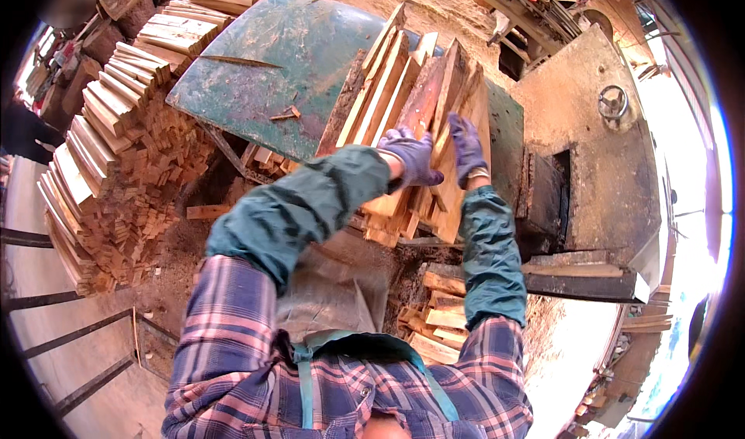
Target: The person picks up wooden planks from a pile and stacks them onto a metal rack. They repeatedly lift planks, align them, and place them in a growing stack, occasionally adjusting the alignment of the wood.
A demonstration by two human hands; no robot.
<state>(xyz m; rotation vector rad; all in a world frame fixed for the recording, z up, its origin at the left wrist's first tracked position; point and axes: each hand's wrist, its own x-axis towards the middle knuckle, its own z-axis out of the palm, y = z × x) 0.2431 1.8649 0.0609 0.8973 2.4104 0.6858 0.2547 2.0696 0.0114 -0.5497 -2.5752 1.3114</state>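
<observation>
Several rough-sawn wooden boards [393,77] lie side by side on a worn green metal table [264,59], their near ends over its front edge. My left hand [410,157], in a purple glove, rests over the boards with its fingers spread. Just to its right, my right hand [467,146], gloved alike, has its fingers stretched out along a wide pale board [475,121] on the right of the pile. Between the hands stands a tilted board [448,90]. The undersides of both palms are hidden.
A long curved stack of cut boards [109,160] runs along the left. At right stands a machine with a tan metal top [574,90], a handwheel [612,102] and a dark slot. Short wood pieces [442,307] lie below the table. Black metal rails [77,338] stand lower left.
</observation>
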